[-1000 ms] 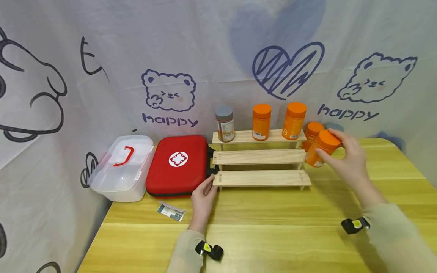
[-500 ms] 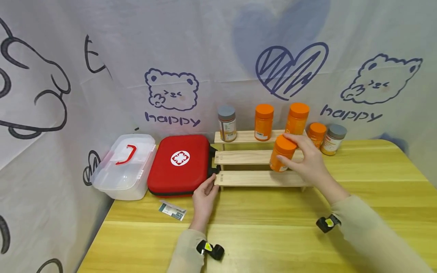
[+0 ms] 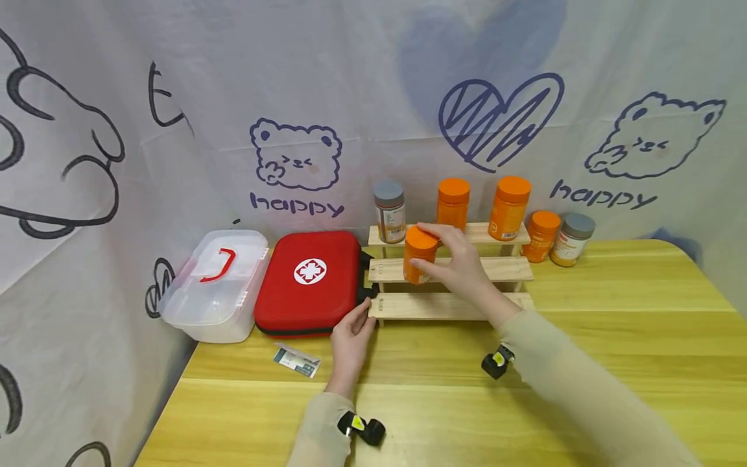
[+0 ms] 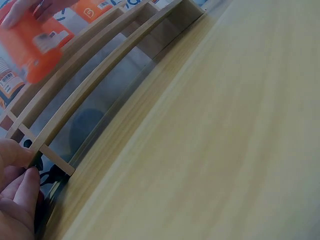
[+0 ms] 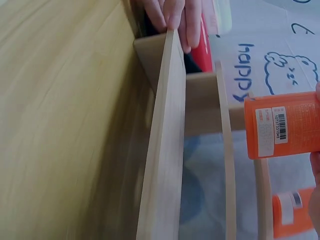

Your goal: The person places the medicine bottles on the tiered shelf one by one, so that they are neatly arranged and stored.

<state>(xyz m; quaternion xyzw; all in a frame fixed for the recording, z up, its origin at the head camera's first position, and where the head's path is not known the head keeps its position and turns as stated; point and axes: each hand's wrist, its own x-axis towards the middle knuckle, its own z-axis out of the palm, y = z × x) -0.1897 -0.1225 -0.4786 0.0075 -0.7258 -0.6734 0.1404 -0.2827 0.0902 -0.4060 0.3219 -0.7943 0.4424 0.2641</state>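
My right hand (image 3: pixel 458 263) grips an orange pill bottle (image 3: pixel 419 259) by its upper part, thumb in front, over the left part of the middle step. In the right wrist view the orange bottle (image 5: pixel 285 125) shows a barcode label. My left hand (image 3: pixel 351 337) pinches the left front corner of the three-step wooden rack (image 3: pixel 449 306); the left wrist view shows thumb and fingers (image 4: pixel 25 192) at that corner. Along the top step stand a grey-capped bottle (image 3: pixel 391 217) and two orange bottles, one in the middle (image 3: pixel 455 201) and one at the right (image 3: pixel 509 211).
Right of the rack stand another orange bottle (image 3: pixel 541 237) and a grey-capped bottle (image 3: pixel 572 241). Left of it lie a red first-aid case (image 3: pixel 309 305) and a clear plastic box (image 3: pixel 210 308) with a red handle. A small packet (image 3: pixel 296 360) lies in front. A printed curtain (image 3: pixel 373 84) hangs behind.
My right hand has carried the orange bottle leftward, from beside the rack's right end to above the left part of the middle step. The left hand has stayed at the rack's corner.
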